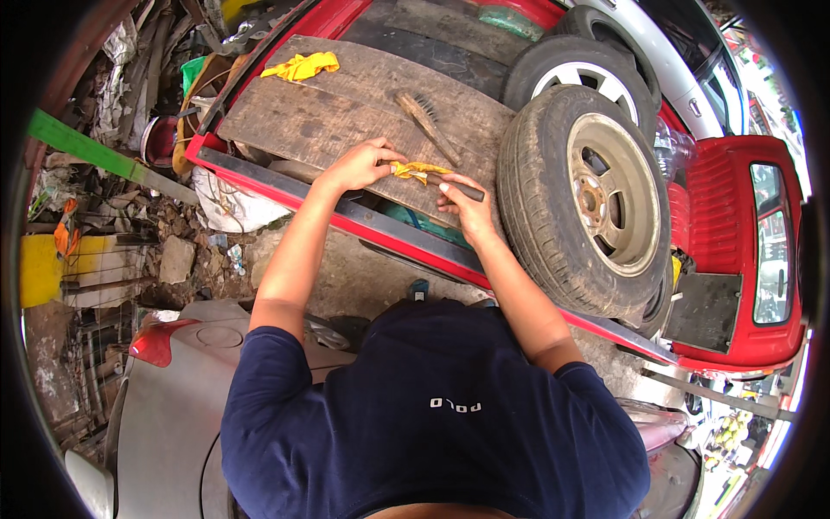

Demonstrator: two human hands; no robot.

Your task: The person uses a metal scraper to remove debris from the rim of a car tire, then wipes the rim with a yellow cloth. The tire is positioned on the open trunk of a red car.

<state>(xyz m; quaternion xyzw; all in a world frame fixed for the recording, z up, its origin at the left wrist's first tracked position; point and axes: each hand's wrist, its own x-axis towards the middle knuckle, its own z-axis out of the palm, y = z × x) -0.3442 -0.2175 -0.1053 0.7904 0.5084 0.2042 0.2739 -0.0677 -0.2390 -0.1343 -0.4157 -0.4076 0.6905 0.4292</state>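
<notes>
My left hand (pixel 357 166) is closed, its fingertips pinching one end of a small yellow cloth (pixel 420 169) above the wooden board's near edge. My right hand (pixel 469 208) grips a slim tool with a dark handle (pixel 468 190). The tool's front end points left into the cloth, which hides its tip, so its exact kind cannot be made out. Just beyond the hands, a wire brush with a wooden handle (pixel 432 130) lies on the wooden board (pixel 346 112). A second yellow cloth (pixel 303 66) rests crumpled at the board's far left.
The board lies across a red truck bed (pixel 346 227). Close to my right arm stands a worn tyre on a steel wheel (pixel 596 203), with more tyres (pixel 577 69) behind it. A green bar (pixel 104 156) and rubble are at left. Grey vehicle bodywork (pixel 173 381) is near my left side.
</notes>
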